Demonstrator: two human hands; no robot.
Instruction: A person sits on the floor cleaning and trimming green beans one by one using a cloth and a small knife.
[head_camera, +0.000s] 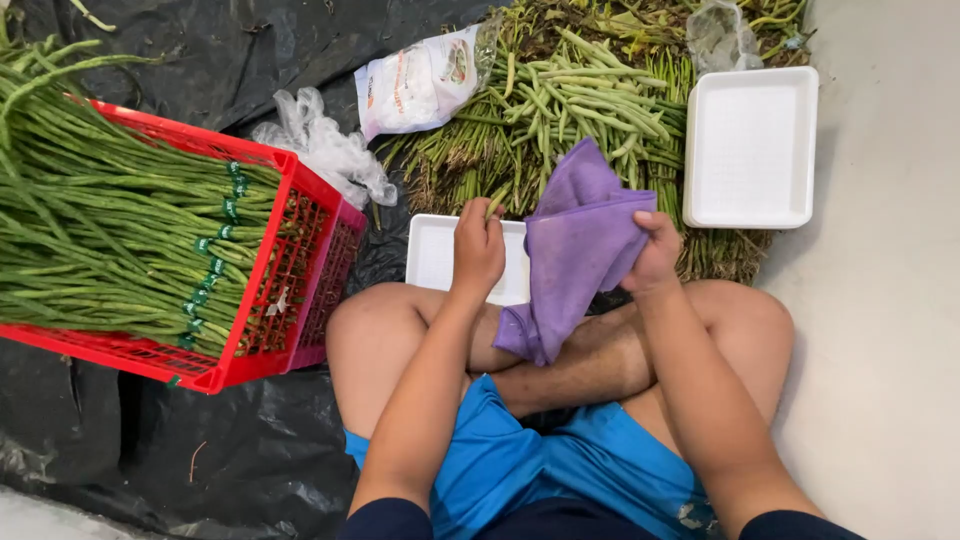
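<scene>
I sit cross-legged on the floor. My right hand grips a purple cloth that hangs down over my shins. My left hand is closed around the end of a green bean, just above a white foam tray lying in front of my legs. Beyond both hands lies a loose heap of green beans.
A red plastic crate filled with bundled long beans stands at the left on black plastic sheeting. A second white foam tray rests on the beans at the right. A printed plastic bag and crumpled clear plastic lie behind.
</scene>
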